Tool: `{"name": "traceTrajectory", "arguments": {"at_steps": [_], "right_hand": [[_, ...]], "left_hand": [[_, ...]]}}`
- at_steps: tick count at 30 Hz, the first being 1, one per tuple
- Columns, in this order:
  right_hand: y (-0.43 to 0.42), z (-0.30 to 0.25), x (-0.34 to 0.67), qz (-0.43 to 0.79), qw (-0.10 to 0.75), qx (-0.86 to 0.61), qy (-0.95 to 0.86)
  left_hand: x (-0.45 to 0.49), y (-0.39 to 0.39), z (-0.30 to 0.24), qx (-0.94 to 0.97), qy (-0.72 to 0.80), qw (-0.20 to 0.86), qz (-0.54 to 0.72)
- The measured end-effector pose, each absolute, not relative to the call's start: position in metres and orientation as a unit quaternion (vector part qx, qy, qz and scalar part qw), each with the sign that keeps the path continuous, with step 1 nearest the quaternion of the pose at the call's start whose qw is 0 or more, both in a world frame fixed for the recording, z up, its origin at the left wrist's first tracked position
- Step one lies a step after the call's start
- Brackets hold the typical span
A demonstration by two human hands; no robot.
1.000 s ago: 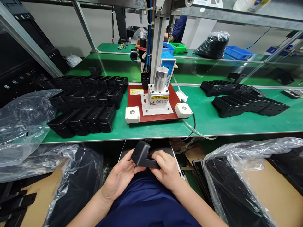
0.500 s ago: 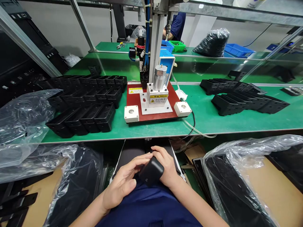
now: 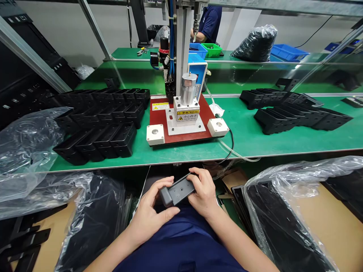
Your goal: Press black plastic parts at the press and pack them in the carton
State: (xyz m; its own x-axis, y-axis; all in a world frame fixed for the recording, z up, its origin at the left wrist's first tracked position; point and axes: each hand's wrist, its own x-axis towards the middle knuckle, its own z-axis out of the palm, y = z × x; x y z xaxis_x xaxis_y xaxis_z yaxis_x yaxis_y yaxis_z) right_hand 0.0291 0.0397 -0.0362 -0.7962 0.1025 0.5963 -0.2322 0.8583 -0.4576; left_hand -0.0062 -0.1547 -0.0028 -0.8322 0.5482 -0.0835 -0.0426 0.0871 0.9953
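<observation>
Above my lap, in front of the bench edge, I hold a black plastic housing (image 3: 181, 190) with a long recessed face and a raised block at its left end. My right hand (image 3: 203, 192) grips its far right end, thumb and fingers on opposite sides. My left hand (image 3: 154, 209) is curved around the block end, with fingertips on the upper edge and the thumb along the lower one. A press fixture (image 3: 187, 109) with a metal cylinder stands on a red base (image 3: 177, 138) straight ahead.
Rows of black housings (image 3: 113, 138) stand on the green bench (image 3: 249, 143) at left, with more black parts (image 3: 297, 117) at right. Plastic-lined boxes (image 3: 326, 215) flank my lap. A co-worker (image 3: 210, 24) sits behind the fixture. A hose and cable hang over the bench edge.
The black housing has been turned, so its recessed face now shows instead of its rounded end. My left hand has closed in around its left end.
</observation>
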Motion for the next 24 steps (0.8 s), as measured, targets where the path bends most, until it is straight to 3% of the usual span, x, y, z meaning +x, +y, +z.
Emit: {"name": "traceTrajectory", "arguments": {"at_steps": [7,15,24], "right_hand": [[0.042,-0.038,0.030,0.275,0.333,0.026,-0.902],[0.044,-0.028,0.034,0.347,0.370,0.054,-0.860],[0.032,-0.009,0.038,0.389,0.404,0.116,-0.820]], "left_hand": [[-0.005,-0.148,0.000,0.145,0.707,0.234,0.651],[-0.007,-0.150,0.002,0.154,0.677,0.140,0.706],[-0.011,-0.154,-0.010,0.110,0.508,0.246,0.818]]}}
